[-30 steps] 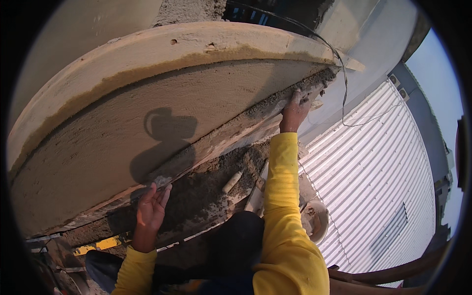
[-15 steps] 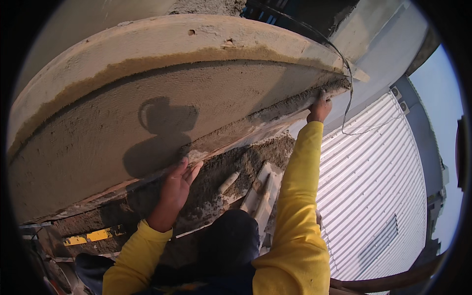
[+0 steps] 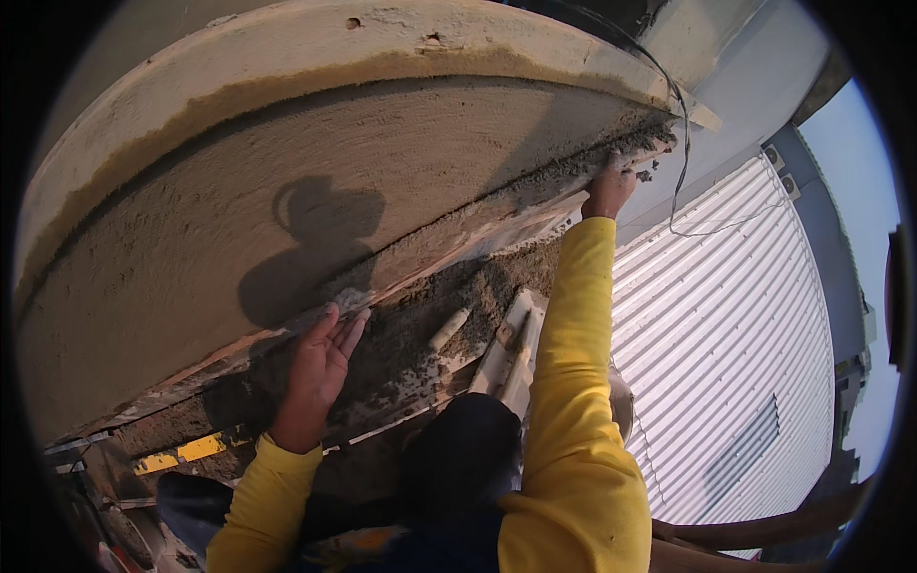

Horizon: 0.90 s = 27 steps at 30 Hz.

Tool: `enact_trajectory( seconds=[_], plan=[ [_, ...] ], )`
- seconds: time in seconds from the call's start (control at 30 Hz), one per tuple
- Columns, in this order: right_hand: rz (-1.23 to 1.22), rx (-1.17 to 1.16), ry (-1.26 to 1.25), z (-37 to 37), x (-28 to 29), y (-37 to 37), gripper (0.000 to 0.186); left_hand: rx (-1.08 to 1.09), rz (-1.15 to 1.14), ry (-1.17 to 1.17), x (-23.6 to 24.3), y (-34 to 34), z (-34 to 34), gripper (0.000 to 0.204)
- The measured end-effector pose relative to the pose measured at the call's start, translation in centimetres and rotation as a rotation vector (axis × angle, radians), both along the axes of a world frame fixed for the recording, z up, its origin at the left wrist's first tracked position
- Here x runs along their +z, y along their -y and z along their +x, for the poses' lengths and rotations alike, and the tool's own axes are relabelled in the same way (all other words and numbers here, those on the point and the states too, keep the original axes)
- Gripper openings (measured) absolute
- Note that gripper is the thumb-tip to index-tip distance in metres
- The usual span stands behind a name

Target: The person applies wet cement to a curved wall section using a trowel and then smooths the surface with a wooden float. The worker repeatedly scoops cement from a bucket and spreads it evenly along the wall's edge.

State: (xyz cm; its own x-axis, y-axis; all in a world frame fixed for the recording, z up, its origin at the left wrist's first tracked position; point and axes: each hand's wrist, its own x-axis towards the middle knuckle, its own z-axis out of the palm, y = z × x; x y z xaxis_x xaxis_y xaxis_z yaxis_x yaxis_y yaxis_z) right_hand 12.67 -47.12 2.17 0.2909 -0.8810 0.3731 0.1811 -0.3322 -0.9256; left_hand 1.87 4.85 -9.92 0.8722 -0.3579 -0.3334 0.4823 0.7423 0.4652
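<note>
A long straight board (image 3: pixel 454 246), smeared with mortar, lies along the lower edge of the freshly plastered wall face (image 3: pixel 220 229). My right hand (image 3: pixel 609 186) is closed on its far right end, where wet mortar clings and crumbs drop off. Just below the board's left end, my left hand (image 3: pixel 320 368) is held with its fingers stretched out and palm turned up. Its fingertips are very close to the board; whether they touch cannot be made out. Under the board, a tool with a pale rounded handle (image 3: pixel 449 328) lies in a bed of grey mortar (image 3: pixel 396 358).
A curved raised rim (image 3: pixel 287 57) arches above the plaster. Pale wooden pieces (image 3: pixel 511 349) lie beside my knee. A dark cable (image 3: pixel 680 172) hangs past the board's right end. White corrugated roofing (image 3: pixel 726 334) is lower right. A yellow-marked bar (image 3: pixel 196 449) lies left.
My right hand has shifted slightly left with the board, and mortar crumbs now fall beside it. My left hand has moved down and left, its fingers coming away from the board's end.
</note>
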Motion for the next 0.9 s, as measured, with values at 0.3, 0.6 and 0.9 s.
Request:
enact_trajectory(
  seconds=[0.3,0.6,0.9],
  plan=[
    [0.014,0.096,0.077,0.6,3.3,2.9,0.052,-0.015,-0.052,0.029,-0.6,6.2,1.7,0.025],
    [-0.014,0.064,0.054,0.3,0.9,-5.4,0.052,0.071,0.030,-0.050,-2.3,-0.9,0.0,0.019],
    [-0.030,0.165,0.105,1.1,4.3,6.0,0.055,-0.021,-0.076,0.012,-0.3,9.3,2.4,0.017]
  ],
)
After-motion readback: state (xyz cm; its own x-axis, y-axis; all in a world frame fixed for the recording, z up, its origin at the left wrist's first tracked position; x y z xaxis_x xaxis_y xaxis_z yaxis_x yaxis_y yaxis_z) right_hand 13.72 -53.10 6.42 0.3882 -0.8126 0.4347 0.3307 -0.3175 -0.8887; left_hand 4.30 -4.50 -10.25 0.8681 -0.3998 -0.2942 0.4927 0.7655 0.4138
